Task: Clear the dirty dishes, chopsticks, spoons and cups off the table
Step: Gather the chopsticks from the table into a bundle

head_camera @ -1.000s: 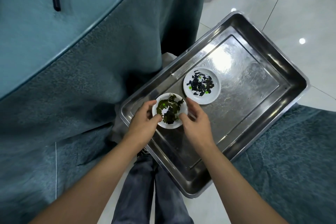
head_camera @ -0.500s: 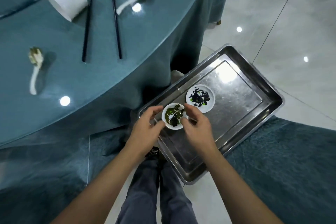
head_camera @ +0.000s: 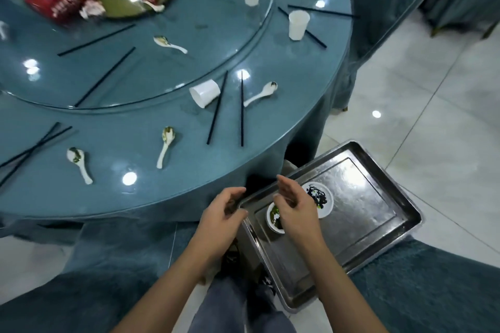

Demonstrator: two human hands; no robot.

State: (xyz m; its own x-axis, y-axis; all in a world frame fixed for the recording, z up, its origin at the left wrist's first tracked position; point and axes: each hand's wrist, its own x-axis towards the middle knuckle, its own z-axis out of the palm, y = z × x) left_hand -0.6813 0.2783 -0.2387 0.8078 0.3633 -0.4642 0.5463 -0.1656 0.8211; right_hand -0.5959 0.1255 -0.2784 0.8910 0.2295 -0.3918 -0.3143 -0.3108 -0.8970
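1. The left hand [head_camera: 221, 213] is hovering at the steel tray's [head_camera: 381, 181] near corner, fingers loosely curled and holding nothing.
2. The right hand [head_camera: 295, 203] is hanging relaxed and empty over the green-smeared dish [head_camera: 272, 220]. The dark-smeared dish [head_camera: 323, 201] is sitting beside it, and both are in the tray.
3. Cups [head_camera: 204, 93], chopsticks [head_camera: 241, 111] and spoons [head_camera: 165, 146] are lying scattered on the table [head_camera: 189, 184].

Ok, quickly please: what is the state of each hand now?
Left hand: open, fingers loosely curled, holds nothing.
Right hand: open, holds nothing, over the small dirty dish in the steel tray.
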